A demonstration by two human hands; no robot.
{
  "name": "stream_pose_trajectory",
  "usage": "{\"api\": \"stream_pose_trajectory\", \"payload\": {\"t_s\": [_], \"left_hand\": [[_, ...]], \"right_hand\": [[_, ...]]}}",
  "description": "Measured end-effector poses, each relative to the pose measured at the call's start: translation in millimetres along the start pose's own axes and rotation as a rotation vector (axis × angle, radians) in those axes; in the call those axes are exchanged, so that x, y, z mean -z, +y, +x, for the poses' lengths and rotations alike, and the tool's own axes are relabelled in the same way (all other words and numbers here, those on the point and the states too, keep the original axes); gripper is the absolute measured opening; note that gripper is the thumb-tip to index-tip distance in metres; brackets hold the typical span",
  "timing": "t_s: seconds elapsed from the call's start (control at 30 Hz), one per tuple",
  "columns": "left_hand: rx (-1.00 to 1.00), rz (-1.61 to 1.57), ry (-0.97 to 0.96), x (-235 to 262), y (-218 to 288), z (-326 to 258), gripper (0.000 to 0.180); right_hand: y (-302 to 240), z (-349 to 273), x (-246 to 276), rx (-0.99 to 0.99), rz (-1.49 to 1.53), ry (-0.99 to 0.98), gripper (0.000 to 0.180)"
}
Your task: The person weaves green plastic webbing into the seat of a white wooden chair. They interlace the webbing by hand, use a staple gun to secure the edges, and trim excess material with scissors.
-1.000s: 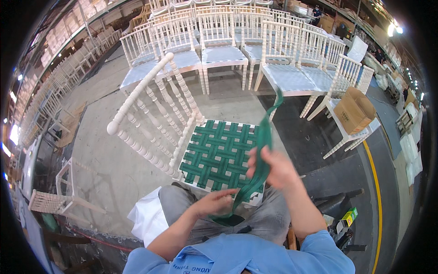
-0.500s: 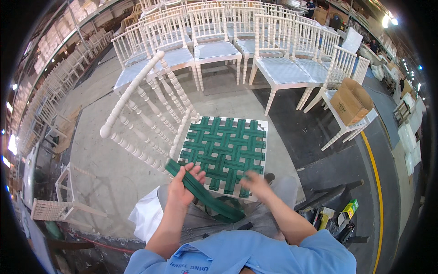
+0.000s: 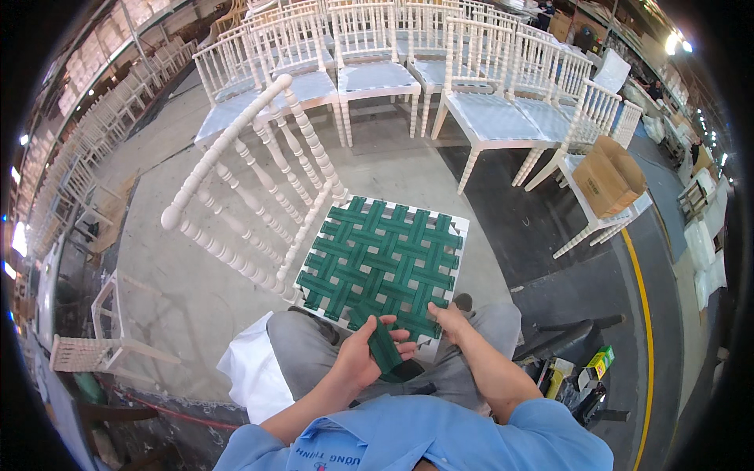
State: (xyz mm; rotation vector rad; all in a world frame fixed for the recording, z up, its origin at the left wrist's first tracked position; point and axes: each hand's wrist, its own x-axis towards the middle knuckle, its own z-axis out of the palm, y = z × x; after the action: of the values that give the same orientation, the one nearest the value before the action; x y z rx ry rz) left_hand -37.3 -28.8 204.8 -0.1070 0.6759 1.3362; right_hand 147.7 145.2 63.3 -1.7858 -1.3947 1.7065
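Note:
A white chair [image 3: 236, 141] with turned spindles stands before me, its back to the left. Its seat [image 3: 377, 259] is covered by green webbing woven in a basket pattern. My left hand [image 3: 363, 352] holds a loose green webbing strap [image 3: 383, 349] close to the seat's near edge, the strap lying across the palm and fingers. At the near right corner of the seat is my right hand [image 3: 450, 320]; its thumb rests on top of the webbing while the other fingers are mostly hidden at the edge. The seat's underside cannot be seen.
Rows of white chairs [image 3: 377, 74] with wrapped seats stand beyond. A cardboard box [image 3: 609, 177] sits on a chair at the right. Low on the right are a yellow-green box [image 3: 601, 361] and dark items. A white stool-like frame [image 3: 118, 345] lies at the left.
My left hand has moved right and down with the strap, which now hangs shorter in view. My right hand has settled on the seat corner. The seat appears slightly turned.

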Motion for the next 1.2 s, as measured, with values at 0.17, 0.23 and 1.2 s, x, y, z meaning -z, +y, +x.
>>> {"api": "stream_pose_trajectory", "payload": {"t_s": [0.17, 0.23, 1.2], "left_hand": [[-0.100, -0.077, -0.056, -26, 16, 9, 0.044], [-0.199, -0.087, -0.116, -35, 27, 21, 0.044], [-0.388, 1.755, 0.461, 80, 94, 225, 0.029]], "right_hand": [[-63, -72, -19, 0.410, 0.358, -0.346, 0.044], [-68, -95, -24, 0.172, 0.538, -0.798, 0.032], [-94, -18, -67, 0.011, 0.200, -0.468, 0.062]]}}
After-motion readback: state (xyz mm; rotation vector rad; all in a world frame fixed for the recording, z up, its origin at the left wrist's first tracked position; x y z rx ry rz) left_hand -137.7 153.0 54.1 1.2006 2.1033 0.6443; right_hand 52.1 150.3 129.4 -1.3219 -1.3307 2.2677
